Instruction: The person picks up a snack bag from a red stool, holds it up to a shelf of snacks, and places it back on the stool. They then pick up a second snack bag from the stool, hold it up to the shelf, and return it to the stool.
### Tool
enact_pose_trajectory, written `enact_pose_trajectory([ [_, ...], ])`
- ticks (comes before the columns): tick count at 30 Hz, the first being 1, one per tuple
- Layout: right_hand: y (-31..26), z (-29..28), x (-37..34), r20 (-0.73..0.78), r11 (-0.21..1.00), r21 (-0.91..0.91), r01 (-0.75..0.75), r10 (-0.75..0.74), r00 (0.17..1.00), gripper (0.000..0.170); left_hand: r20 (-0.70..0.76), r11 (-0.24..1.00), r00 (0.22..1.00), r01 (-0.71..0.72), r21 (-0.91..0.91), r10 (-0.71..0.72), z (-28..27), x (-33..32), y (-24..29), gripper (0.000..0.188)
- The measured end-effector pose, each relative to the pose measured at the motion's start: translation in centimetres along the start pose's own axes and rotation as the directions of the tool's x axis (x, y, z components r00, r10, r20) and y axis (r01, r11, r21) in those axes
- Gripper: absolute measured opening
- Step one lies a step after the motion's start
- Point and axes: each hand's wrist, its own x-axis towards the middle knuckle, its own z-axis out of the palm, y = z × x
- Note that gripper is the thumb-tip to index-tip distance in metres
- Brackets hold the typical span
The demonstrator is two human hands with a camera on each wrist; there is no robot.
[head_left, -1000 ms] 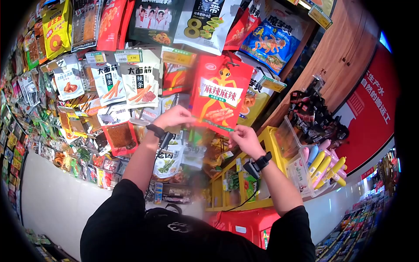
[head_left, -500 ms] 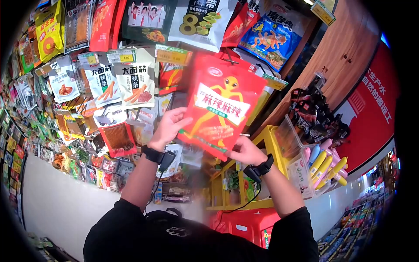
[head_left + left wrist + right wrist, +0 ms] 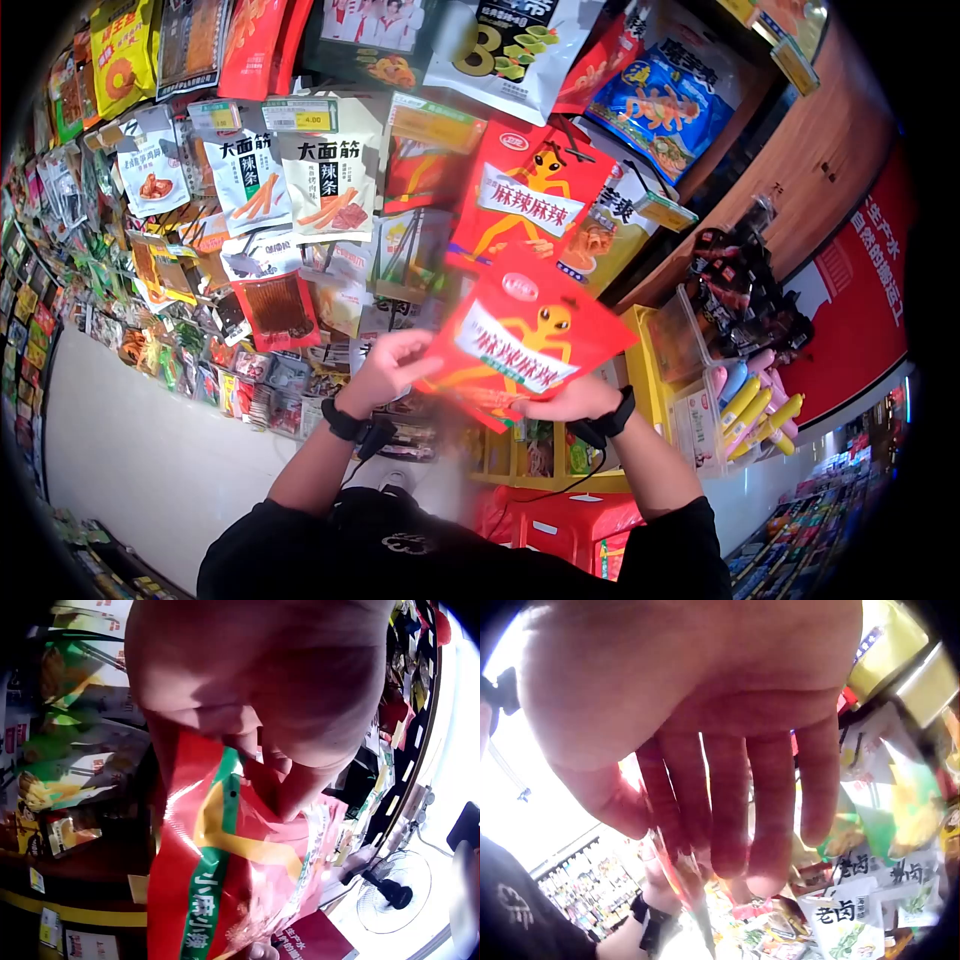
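Observation:
A red snack bag [image 3: 520, 335] with a yellow cartoon figure is held out in front of me, tilted, its face toward the head camera. My left hand [image 3: 388, 372] pinches its lower left corner; in the left wrist view, thumb and fingers grip the red plastic by its green strip [image 3: 204, 900]. At the bottom right, my right hand [image 3: 578, 400] holds the bag with the thumb on the front and the fingers behind. In the right wrist view those fingers [image 3: 727, 802] are fairly straight, and the bag shows edge-on. A matching red bag [image 3: 525, 195] hangs just behind, partly covered.
White snack bags [image 3: 328, 185] and price tags [image 3: 300, 115] hang to the left, a blue bag [image 3: 662, 105] at the upper right. A yellow rack [image 3: 655, 400] and a clear bin [image 3: 690, 335] stand right, above a red stool [image 3: 560, 515].
The red bag has come off the hanging display and moved down toward me, uncovering the matching one behind. The right thumb has come onto its front; both hands have drawn back with it.

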Motion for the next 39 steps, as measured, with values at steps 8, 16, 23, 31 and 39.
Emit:
enact_pose_trajectory([
  [8,-0.1,-0.3,1.6,0.23,0.959,-0.264,0.105,-0.043,0.972,0.041,0.074,0.978,0.976,0.2,0.056,-0.204,-0.5,-4.0,-2.8,0.026],
  [16,-0.3,1.1,1.7,0.296,0.924,-0.282,0.257,-0.171,0.94,0.035,0.176,0.981,0.965,0.194,0.011,-0.193,0.7,-9.2,-1.2,0.026],
  [23,-2.7,3.9,1.1,0.306,0.946,-0.243,0.217,-0.137,0.942,0.032,0.057,0.925,0.977,0.176,0.338,-0.207,0.2,-13.7,0.4,0.035],
  [31,-7.1,6.0,0.6,0.177,0.953,-0.077,0.292,-0.275,0.945,0.022,-0.059,0.915,0.996,-0.036,0.402,0.065,2.8,-17.2,4.5,0.031],
  [39,-12.8,6.9,-5.7,0.056,0.912,-0.151,0.38,-0.376,0.925,0.011,-0.117,0.885,0.979,0.203,0.418,-0.169,5.3,-20.3,7.4,0.034],
])
